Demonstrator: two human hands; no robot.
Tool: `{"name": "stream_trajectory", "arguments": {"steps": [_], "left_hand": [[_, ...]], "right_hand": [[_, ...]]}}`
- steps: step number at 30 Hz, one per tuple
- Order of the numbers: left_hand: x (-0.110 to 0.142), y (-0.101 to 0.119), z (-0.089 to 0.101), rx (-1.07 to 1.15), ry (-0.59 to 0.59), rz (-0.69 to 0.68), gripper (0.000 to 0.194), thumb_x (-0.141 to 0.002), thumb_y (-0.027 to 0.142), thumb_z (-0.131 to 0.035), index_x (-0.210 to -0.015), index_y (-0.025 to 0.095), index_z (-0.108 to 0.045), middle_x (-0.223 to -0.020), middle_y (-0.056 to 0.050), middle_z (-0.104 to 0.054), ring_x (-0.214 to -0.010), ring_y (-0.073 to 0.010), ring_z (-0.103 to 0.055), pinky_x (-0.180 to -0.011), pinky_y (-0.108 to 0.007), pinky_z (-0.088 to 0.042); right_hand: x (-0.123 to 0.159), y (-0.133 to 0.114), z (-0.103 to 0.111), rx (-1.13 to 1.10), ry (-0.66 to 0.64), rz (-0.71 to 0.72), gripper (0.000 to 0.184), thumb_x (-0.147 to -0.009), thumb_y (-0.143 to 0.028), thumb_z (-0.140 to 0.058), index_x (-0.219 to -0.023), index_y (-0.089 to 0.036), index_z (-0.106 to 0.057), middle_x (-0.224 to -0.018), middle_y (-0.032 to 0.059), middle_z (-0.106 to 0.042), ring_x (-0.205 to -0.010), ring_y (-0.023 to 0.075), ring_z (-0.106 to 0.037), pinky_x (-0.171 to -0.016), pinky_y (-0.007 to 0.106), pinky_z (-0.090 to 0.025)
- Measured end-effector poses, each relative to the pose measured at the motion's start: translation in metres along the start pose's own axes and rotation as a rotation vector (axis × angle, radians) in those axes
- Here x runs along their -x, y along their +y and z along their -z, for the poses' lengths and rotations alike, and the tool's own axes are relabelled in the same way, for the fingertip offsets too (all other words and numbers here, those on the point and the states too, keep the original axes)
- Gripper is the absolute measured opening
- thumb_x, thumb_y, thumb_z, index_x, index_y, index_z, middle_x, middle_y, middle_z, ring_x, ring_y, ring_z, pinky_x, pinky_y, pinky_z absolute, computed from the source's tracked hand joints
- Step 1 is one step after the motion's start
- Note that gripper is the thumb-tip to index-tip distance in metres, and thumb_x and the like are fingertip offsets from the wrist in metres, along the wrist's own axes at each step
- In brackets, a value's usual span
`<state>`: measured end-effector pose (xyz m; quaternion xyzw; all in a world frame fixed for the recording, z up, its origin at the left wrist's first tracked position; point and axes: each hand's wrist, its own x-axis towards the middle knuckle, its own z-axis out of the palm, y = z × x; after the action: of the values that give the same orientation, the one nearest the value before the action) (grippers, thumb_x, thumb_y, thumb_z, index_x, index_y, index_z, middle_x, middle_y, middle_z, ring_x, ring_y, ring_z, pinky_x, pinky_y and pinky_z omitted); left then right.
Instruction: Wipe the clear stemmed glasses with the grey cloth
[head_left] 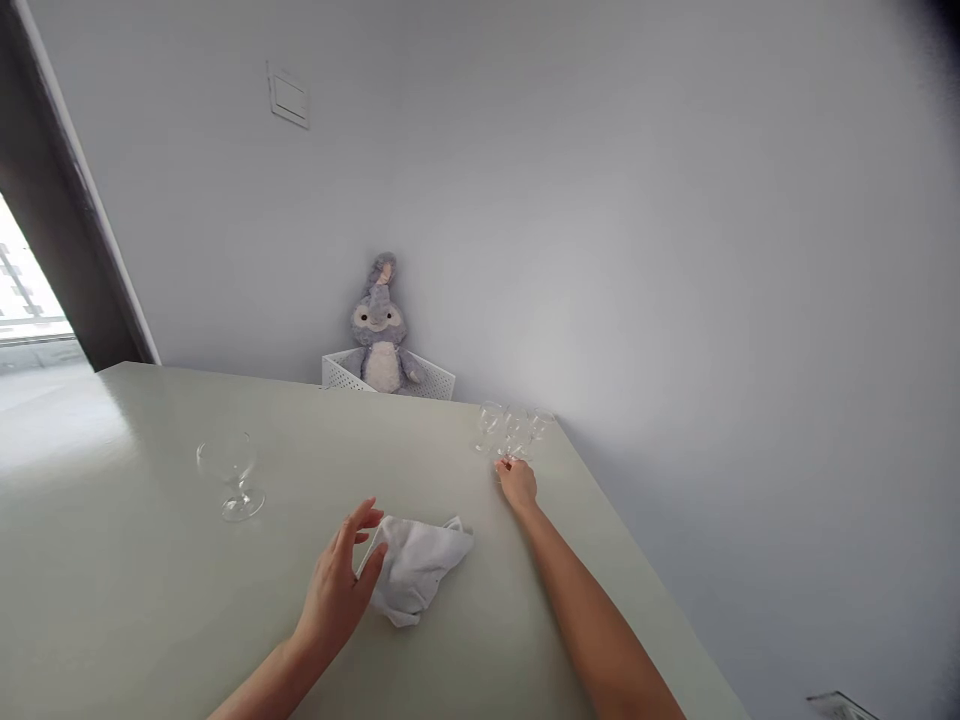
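Stemmed glasses point(516, 430), right of centre. Step, seemingly: reaching to cluster with right hand point(519, 484), fingertips bunched, grip unclear; needing light, steady contact. Left hand point(335, 590), fingers apart, beside white cloth point(424, 560), lower centre.

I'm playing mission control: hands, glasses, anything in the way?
Right hand at grouped glasses, grip unclear. Left hand open by cloth. Cloth between hands; lone glass left.

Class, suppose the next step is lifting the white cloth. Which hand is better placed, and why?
Probably the left hand: its fingers are spread at the left edge of the white cloth. The right hand reaches farther off, to the clustered glasses.
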<state>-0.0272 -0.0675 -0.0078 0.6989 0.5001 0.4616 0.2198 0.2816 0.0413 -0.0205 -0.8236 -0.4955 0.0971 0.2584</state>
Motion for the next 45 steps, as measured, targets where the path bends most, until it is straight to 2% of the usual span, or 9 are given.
{"name": "stream_trajectory", "arguments": {"steps": [9, 22, 25, 29, 32, 36, 39, 42, 45], "left_hand": [[-0.001, -0.001, 0.001, -0.052, 0.009, 0.005, 0.043, -0.083, 0.033, -0.044, -0.125, 0.028, -0.033, -0.105, -0.005, -0.059, -0.089, -0.0184, -0.060, -0.073, -0.035, -0.050], [-0.002, -0.002, 0.001, 0.024, 0.010, 0.057, 0.045, -0.081, 0.032, -0.047, -0.123, 0.028, -0.036, -0.106, -0.006, -0.057, -0.089, -0.0194, -0.058, -0.067, -0.033, -0.049], [-0.007, 0.003, 0.013, 0.176, 0.118, 0.128, 0.043, -0.078, 0.031, -0.051, -0.119, 0.026, -0.040, -0.107, -0.007, -0.056, -0.094, -0.0196, -0.055, -0.073, -0.034, -0.048], [-0.019, 0.001, 0.040, 0.537, 0.454, 0.313, 0.031, -0.075, 0.029, -0.055, -0.105, 0.026, -0.049, -0.101, -0.003, -0.055, -0.095, -0.0164, -0.053, -0.079, -0.033, -0.045], [-0.027, -0.011, 0.062, 0.748, 0.681, 0.525, 0.030, -0.067, 0.023, -0.061, -0.096, 0.025, -0.051, -0.101, -0.001, -0.052, -0.089, -0.0126, -0.053, -0.081, -0.031, -0.044], [-0.030, -0.033, 0.080, 0.734, 0.867, 0.757, 0.039, -0.060, 0.018, -0.065, -0.096, 0.026, -0.050, -0.107, 0.000, -0.047, -0.093, -0.0116, -0.050, -0.088, -0.032, -0.040], [-0.030, -0.048, 0.085, 0.610, 0.826, 0.764, 0.051, -0.058, 0.020, -0.067, -0.104, 0.028, -0.047, -0.113, -0.001, -0.043, -0.101, -0.0145, -0.048, -0.090, -0.033, -0.038], [-0.035, -0.060, 0.088, 0.551, 0.733, 0.712, 0.060, -0.059, 0.024, -0.067, -0.113, 0.030, -0.042, -0.121, -0.004, -0.038, -0.103, -0.0164, -0.049, -0.085, -0.031, -0.042], [-0.044, -0.067, 0.094, 0.505, 0.654, 0.700, 0.065, -0.061, 0.030, -0.067, -0.119, 0.032, -0.038, -0.128, -0.006, -0.033, -0.094, -0.0155, -0.054, -0.071, -0.027, -0.047]], "right_hand": [[-0.018, 0.001, -0.001, 0.011, -0.011, -0.032, 0.028, -0.079, -0.036, -0.042, -0.074, -0.019, -0.063, -0.075, 0.0055, -0.064, -0.067, 0.0169, -0.057, -0.051, 0.022, -0.034], [0.001, -0.015, -0.009, -0.061, -0.014, 0.034, 0.022, -0.075, -0.036, -0.048, -0.071, -0.019, -0.061, -0.074, 0.0034, -0.063, -0.068, 0.0166, -0.058, -0.052, 0.022, -0.034], [0.009, -0.011, 0.000, -0.106, 0.012, 0.031, 0.023, -0.072, -0.035, -0.052, -0.087, -0.019, -0.059, -0.077, 0.0033, -0.063, -0.069, 0.0174, -0.058, -0.054, 0.023, -0.036], [0.036, -0.013, 0.013, -0.179, 0.045, 0.061, 0.029, -0.076, -0.037, -0.045, -0.095, -0.018, -0.054, -0.073, 0.0027, -0.061, -0.066, 0.0169, -0.056, -0.056, 0.024, -0.039], [0.077, -0.030, 0.023, -0.259, -0.006, 0.216, 0.023, -0.079, -0.038, -0.044, -0.085, -0.020, -0.056, -0.067, -0.0009, -0.058, -0.062, 0.0139, -0.054, -0.060, 0.022, -0.040], [0.148, -0.061, 0.031, -0.300, -0.254, 0.719, 0.024, -0.085, -0.034, -0.040, -0.077, -0.020, -0.058, -0.069, -0.0004, -0.058, -0.061, 0.0116, -0.052, -0.060, 0.021, -0.040], [0.187, -0.074, 0.027, -0.047, -0.361, 1.021, 0.030, -0.078, -0.048, -0.051, -0.087, -0.021, -0.060, -0.078, 0.0024, -0.060, -0.068, 0.0157, -0.054, -0.061, 0.026, -0.041], [0.201, -0.074, 0.012, 0.207, -0.291, 1.080, 0.045, -0.068, -0.055, -0.061, -0.093, -0.018, -0.060, -0.082, 0.0074, -0.060, -0.068, 0.0211, -0.054, -0.057, 0.030, -0.041], [0.199, -0.071, -0.001, 0.263, -0.263, 1.077, 0.024, -0.076, -0.037, -0.059, -0.093, -0.020, -0.060, -0.081, 0.0069, -0.061, -0.062, 0.0187, -0.054, -0.052, 0.028, -0.038]]}}
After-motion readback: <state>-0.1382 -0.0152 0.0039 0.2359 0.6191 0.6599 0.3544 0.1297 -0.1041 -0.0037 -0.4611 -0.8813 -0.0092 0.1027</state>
